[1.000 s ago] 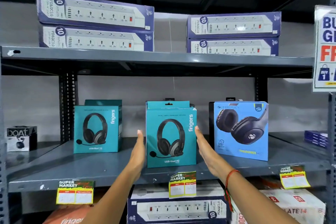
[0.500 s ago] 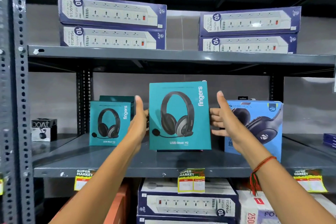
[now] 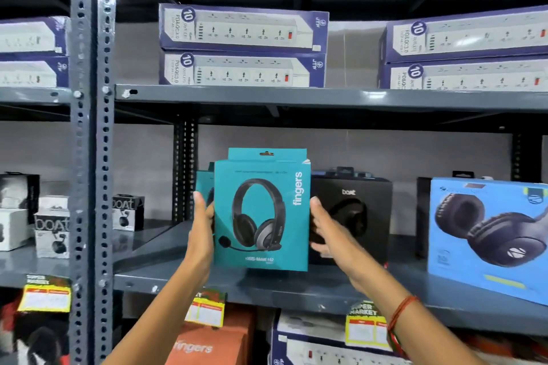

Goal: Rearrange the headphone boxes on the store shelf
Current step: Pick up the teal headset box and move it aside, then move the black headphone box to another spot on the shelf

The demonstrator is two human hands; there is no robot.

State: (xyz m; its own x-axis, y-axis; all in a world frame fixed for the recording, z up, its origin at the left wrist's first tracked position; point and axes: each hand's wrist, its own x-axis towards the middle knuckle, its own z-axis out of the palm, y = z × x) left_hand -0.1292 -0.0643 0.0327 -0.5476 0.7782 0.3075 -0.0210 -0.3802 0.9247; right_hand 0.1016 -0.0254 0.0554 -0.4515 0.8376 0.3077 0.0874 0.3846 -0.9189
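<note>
Two bare forearms reach up from the bottom of the frame toward a grey metal store shelf (image 3: 296,287). The left hand (image 3: 203,227) presses flat against the left edge of a teal headphone box (image 3: 262,215), fingers pointing up. The right hand (image 3: 324,230) meets the box's right edge with the thumb up along the side and the other fingers curled behind it. A red thread bracelet (image 3: 398,312) circles the right wrist. Together the hands clasp the box upright at the centre of the frame, its lower edge slightly above the shelf surface.

The box front shows a black and grey headset with a microphone, the word "fingers" printed vertically in white on the right side, and a blurred model line beneath the picture. Directly behind it the edge of a second teal box (image 3: 204,184) peeks out on the left.

Just right of centre stands a black box (image 3: 355,213) marked "boat". At the far right is a light blue headphone box (image 3: 486,234); its brand text is too blurred to read. At the left, small black and white "boat" boxes (image 3: 127,212) sit on the shelf. Across the upper shelf lie stacked purple power strip boxes (image 3: 243,47) marked "10" and "JTP". Yellow price tags (image 3: 207,310) hang along the shelf edge, one partly reading "SUPER MARKET".
</note>
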